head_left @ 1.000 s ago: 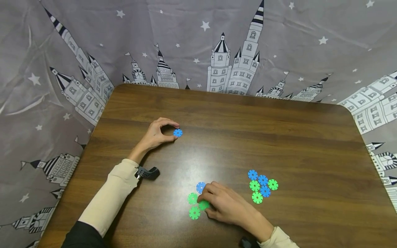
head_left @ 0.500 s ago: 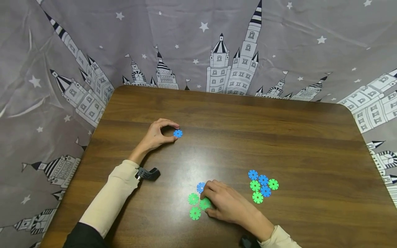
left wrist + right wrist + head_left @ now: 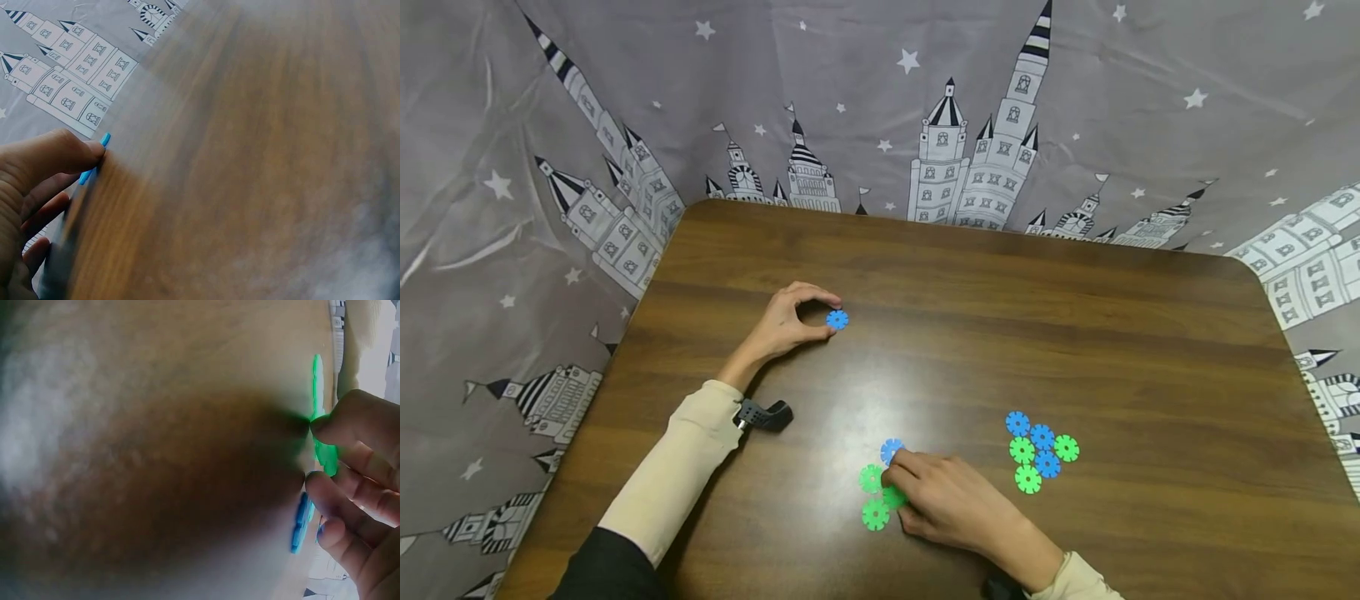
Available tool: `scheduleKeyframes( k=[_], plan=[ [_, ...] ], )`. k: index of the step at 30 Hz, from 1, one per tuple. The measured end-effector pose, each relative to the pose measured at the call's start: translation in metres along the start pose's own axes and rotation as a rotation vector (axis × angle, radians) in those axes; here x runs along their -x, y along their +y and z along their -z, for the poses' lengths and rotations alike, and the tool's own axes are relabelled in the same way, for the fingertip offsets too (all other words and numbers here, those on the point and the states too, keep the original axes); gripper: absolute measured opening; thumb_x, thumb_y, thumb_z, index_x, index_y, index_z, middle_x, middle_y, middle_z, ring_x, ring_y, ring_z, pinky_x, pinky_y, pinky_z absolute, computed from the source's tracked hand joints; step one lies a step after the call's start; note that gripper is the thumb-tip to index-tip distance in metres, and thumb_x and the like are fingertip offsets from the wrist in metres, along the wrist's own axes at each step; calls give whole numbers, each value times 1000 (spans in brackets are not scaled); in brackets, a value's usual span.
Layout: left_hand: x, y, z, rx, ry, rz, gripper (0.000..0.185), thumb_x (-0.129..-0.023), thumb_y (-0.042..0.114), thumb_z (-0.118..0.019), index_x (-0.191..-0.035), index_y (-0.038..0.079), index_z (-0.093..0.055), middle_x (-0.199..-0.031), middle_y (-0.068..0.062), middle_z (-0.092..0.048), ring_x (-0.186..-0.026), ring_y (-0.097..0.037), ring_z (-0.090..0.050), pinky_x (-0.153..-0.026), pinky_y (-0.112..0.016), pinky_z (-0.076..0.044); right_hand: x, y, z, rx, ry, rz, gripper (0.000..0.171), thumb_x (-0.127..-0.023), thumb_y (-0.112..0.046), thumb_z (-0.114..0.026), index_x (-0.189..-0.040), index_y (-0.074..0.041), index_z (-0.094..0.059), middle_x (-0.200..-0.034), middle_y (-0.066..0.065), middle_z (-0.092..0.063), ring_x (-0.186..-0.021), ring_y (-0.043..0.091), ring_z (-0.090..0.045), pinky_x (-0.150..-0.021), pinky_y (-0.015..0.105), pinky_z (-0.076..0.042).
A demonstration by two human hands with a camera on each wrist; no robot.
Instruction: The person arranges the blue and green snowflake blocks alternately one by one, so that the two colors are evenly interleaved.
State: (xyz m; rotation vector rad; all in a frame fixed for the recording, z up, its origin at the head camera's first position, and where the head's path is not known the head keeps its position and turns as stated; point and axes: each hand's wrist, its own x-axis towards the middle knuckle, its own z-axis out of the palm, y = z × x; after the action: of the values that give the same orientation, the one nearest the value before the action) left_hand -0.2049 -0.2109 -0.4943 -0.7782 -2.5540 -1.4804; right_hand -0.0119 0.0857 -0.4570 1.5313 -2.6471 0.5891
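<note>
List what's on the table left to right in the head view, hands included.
Left hand → lone blue disc at its fingertips → small cluster of green and blue discs → right hand touching that cluster → second cluster of blue and green discs.

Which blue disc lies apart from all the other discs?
The blue disc at the left hand's fingertips. It lies alone on the table; the other blue ones sit in clusters with green discs.

It looks like a home play corner. A wooden table [image 3: 970, 317] stands against a grey cloth [image 3: 865, 92] printed with castles and stars. Toy discs [image 3: 1037, 450] lie on it.
</note>
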Motion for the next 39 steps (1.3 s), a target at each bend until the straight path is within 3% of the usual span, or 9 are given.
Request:
scheduleKeyframes(
  k=[7,11,15,22,30,33,39],
  plan=[
    [0,1,0,-4,-15,19,40,-70,9,-86,-108,9,-75,-106,-4,-71,-105,-20,-54,-95,-40,-35,0,-2,0,-48,5,10,26,-75,-6,-65,-99,-12,-61,-91,-7,-48,-73,1,-39,-59,11,-36],
    [0,0,1,12,-5,16,40,-69,7,-87,-107,9,-75,-105,-4,-71,-104,-20,-54,-95,-38,-36,1,-2,2,-61,4,14,27,-76,-3,-65,-102,-11,-63,-97,-5,-53,-78,3,-46,-65,10,-41],
    [-1,0,1,29,3,17,41,-68,5,-88,-107,7,-75,-105,-7,-71,-104,-23,-55,-94,-39,-36,2,-1,3,-50,5,14,28,-78,-4,-66,-105,-9,-66,-101,-4,-57,-84,4,-54,-71,12,-47],
    [-1,3,-2,21,15,18,43,-67,-3,-86,-107,-1,-73,-105,-17,-70,-103,-34,-55,-93,-46,-37,4,0,4,-69,7,4,28,-78,-6,-68,-105,-10,-67,-100,-5,-58,-84,3,-54,-73,13,-48],
    [0,38,5,17,7,8,38,-68,-8,-82,-105,-7,-71,-103,-23,-69,-102,-37,-55,-93,-36,-37,0,5,11,-205,17,-57,30,-79,-8,-71,-109,-9,-66,-104,-4,-58,-79,1,-50,-71,9,-44],
    [1,43,6,21,6,2,38,-69,-8,-82,-105,-8,-71,-103,-23,-69,-102,-37,-55,-93,-36,-37,-3,9,11,-242,18,-83,29,-81,-9,-71,-110,-8,-66,-105,-4,-59,-82,3,-54,-74,11,-46],
    [0,6,1,3,5,10,39,-69,4,-85,-107,7,-75,-105,-7,-71,-104,-23,-55,-95,-38,-36,-8,17,11,-279,44,-118,29,-82,-10,-75,-109,-7,-66,-107,-2,-60,-87,6,-58,-76,15,-49]
  ],
)
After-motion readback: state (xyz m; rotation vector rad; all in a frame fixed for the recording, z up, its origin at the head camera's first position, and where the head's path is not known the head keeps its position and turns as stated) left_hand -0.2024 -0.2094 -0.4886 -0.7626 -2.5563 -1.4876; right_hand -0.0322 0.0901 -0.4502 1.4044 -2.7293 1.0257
